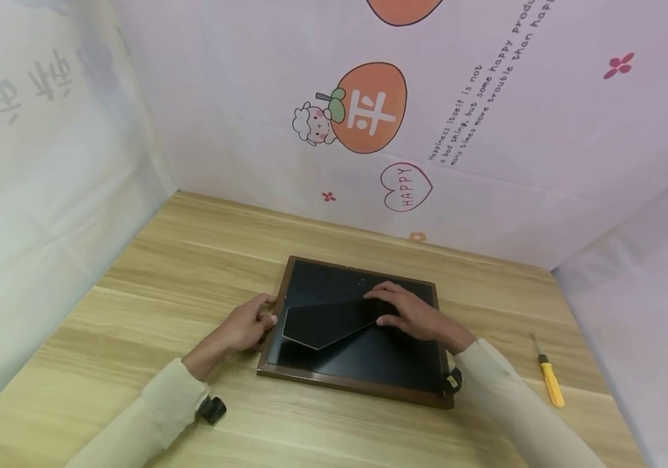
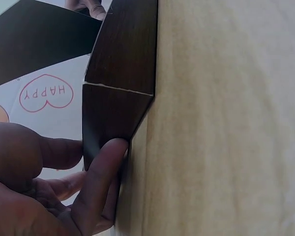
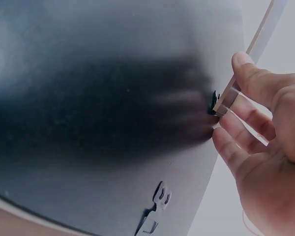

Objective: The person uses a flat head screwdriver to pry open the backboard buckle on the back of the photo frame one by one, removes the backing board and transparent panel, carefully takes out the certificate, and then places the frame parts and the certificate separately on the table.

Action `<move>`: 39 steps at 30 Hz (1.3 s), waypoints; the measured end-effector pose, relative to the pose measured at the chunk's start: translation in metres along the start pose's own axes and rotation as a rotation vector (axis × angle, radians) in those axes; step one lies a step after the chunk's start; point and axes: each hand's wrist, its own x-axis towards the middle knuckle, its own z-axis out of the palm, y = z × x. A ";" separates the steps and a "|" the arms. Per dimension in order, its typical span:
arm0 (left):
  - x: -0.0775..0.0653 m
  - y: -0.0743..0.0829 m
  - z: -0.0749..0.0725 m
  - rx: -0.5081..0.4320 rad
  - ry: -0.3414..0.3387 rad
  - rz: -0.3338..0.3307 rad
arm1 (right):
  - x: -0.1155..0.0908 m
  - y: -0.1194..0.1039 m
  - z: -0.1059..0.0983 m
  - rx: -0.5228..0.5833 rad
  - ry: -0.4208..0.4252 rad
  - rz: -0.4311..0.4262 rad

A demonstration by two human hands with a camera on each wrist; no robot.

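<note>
A picture frame with a brown rim [image 1: 357, 388] lies on the table, its black backing board [image 1: 334, 365] facing up. From the board rises a black easel stand [image 1: 322, 323], its free end slanting up to the left. My left hand [image 1: 246, 325] grips the left side of the rim; in the left wrist view the thumb and fingers are around the dark side piece [image 2: 113, 110]. Near its hinge, my right hand [image 1: 410, 312] pinches the stand between thumb and fingers. The right wrist view shows the small metal hinge [image 3: 214, 103] beside the fingertips, and a sawtooth hanger [image 3: 160, 199] on the board.
A screwdriver with a yellow handle [image 1: 552, 383] lies on the wooden table [image 1: 153, 286], right of the frame. White printed cloth [image 1: 240, 149] hangs along the back and both sides. Small black devices [image 1: 212, 410] are worn at both wrists.
</note>
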 end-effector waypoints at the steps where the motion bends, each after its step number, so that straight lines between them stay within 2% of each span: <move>1: 0.000 0.000 0.000 -0.003 -0.001 -0.002 | 0.000 0.000 0.000 0.003 0.005 -0.007; 12: 0.000 0.004 0.000 -0.011 -0.008 -0.021 | -0.004 0.004 -0.003 0.046 0.033 -0.043; 21: 0.001 0.003 0.000 0.006 0.003 -0.009 | -0.009 -0.001 -0.023 0.046 0.073 -0.044; 26: 0.001 0.003 0.001 0.015 0.008 -0.015 | -0.015 0.000 -0.022 0.056 0.068 -0.041; 39: -0.001 0.003 -0.002 0.021 -0.006 -0.018 | -0.034 -0.011 -0.030 0.079 0.150 -0.076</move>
